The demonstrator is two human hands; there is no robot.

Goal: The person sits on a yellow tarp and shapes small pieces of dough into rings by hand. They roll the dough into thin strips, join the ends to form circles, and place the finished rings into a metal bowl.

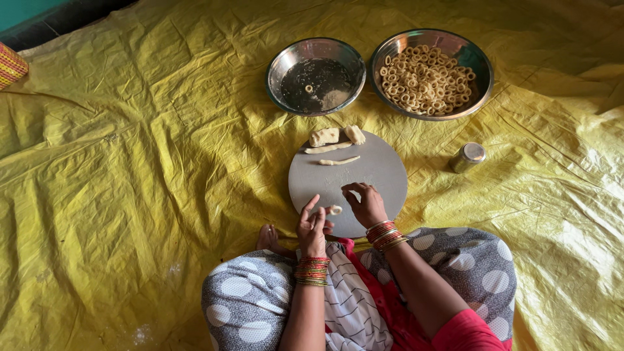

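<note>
A round grey board [364,170] lies on the yellow sheet in front of my crossed legs. My left hand [312,227] pinches a small piece of pale dough [334,210] at the board's near edge. Just to its right, my right hand [366,203] rests on the board with fingers curled, palm down. Two thin dough ropes [338,160] and two dough lumps [336,136] lie at the board's far edge. Both wrists carry red and gold bangles.
Beyond the board stand two steel bowls: the left bowl [316,75] holds one ring and some residue, the right bowl [431,73] holds several dough rings. A small steel cup [467,156] stands to the right. Crumpled yellow sheet [130,169] covers the floor.
</note>
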